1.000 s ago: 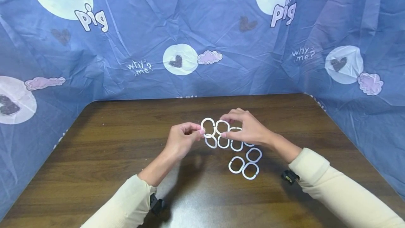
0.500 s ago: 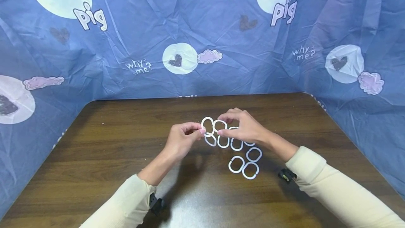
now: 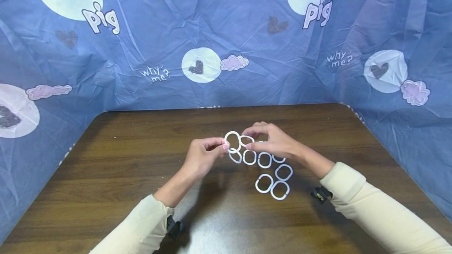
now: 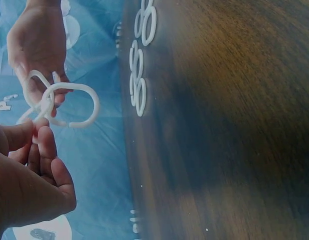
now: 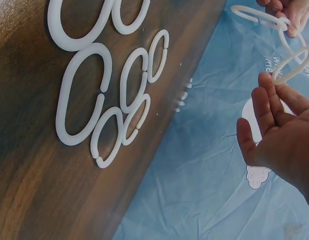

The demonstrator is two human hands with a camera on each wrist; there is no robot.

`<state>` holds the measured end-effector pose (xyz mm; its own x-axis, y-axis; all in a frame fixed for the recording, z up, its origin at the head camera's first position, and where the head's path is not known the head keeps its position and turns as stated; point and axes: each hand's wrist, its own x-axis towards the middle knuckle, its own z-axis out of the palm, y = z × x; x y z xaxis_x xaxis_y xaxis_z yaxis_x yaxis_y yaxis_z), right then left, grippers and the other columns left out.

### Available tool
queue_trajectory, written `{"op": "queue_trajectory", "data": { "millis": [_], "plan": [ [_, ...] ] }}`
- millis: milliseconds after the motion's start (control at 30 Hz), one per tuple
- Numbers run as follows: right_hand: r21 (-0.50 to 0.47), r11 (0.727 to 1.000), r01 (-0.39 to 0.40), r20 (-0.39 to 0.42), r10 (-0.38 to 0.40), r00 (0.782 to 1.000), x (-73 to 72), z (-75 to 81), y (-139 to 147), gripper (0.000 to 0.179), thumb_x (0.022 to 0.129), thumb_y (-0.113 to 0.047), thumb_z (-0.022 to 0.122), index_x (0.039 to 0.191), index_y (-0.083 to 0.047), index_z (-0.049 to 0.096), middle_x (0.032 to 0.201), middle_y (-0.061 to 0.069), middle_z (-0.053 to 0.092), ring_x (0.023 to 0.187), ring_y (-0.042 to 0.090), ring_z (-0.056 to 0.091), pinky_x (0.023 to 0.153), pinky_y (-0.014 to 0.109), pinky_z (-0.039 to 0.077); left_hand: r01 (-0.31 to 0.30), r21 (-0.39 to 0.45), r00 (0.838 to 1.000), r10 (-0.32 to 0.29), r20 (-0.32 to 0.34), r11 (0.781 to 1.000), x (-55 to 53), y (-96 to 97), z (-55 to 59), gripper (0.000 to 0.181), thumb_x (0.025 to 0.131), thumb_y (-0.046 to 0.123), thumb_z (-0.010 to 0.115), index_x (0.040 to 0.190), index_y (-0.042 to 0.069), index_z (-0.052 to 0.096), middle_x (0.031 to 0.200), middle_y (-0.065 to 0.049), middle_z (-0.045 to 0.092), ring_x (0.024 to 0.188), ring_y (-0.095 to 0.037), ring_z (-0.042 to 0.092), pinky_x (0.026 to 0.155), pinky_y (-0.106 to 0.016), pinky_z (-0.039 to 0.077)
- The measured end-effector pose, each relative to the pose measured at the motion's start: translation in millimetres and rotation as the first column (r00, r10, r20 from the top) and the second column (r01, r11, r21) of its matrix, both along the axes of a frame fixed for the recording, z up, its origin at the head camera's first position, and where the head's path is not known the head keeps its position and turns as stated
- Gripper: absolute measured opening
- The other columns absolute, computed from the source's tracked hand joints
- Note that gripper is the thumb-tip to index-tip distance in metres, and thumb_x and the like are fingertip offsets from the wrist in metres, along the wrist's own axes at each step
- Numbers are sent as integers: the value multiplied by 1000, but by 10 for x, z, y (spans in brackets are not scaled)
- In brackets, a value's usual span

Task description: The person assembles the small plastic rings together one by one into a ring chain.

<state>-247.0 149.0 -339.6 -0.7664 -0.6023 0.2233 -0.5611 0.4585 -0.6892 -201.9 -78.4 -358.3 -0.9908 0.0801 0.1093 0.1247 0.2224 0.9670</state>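
Both hands pinch: my left hand (image 3: 201,158) has the upright white ring (image 3: 232,132) by its lower left edge, long axis near vertical, with the hanging ring (image 3: 240,159) below it. My right hand (image 3: 274,141) has the tilted ring (image 3: 247,136), flatter and just right of the upright one; whether those two are linked I can't tell. The loose rings (image 3: 272,185) lie on the table (image 3: 123,191), near and right, closer to my right hand.

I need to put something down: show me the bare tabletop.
Open table lies left of the left sleeve, and between it and the right sleeve, this side of the white rings lying there. Crowded: around those rings, near the right hand.
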Motion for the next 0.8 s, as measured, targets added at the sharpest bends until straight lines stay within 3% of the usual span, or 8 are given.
{"op": "queue_trajectory", "data": {
  "millis": [167,300,367,500,700,800],
  "plan": [
    [0,999,-37,26,37,999,12,7,-21,38,82,-26,69,117,-10,67,99,-2,63,99,18,52,89,43,42,2,-27,1000,-2,4,1000,1,3,-11,11,85,8,72,93,1,75,78,-7,71,67,-12,60,65,-26,50],
    [-15,1000,3,-95,-4,995,9,-4,-55,40,79,-26,74,114,-8,68,94,-3,62,95,21,54,84,39,43,1,-24,1000,0,13,1000,1,8,-25,7,84,8,73,90,4,75,78,-8,70,66,-11,59,66,-30,50],
    [-29,999,38,-194,-42,980,1,-15,-69,42,76,-27,76,112,-7,68,92,-3,62,92,21,53,82,37,41,1,-29,1000,-1,9,1000,3,7,-35,7,84,7,73,89,3,74,78,-9,70,66,-12,59,68,-34,51],
    [-53,994,91,-376,-104,921,-6,-36,-90,48,73,-30,80,112,-6,67,93,-3,61,90,17,50,82,36,34,21,-24,1000,-21,6,999,6,5,-55,6,84,5,72,89,1,73,80,-11,70,66,-13,60,71,-38,53],
    [-69,992,101,-610,-122,783,0,-49,-127,52,70,-30,82,112,-4,66,100,2,62,92,20,49,80,39,31,60,-9,998,-60,-3,998,-7,2,-85,5,85,2,70,88,-2,71,81,-16,70,66,-17,60,69,-36,53],
    [-67,993,101,-672,-120,731,4,-37,-147,53,71,-33,81,113,-4,65,100,5,61,92,22,50,81,41,31,68,3,998,-68,8,998,-7,2,-88,9,84,1,70,92,-2,70,81,-14,70,69,-22,62,69,-35,52]
  ]
}}
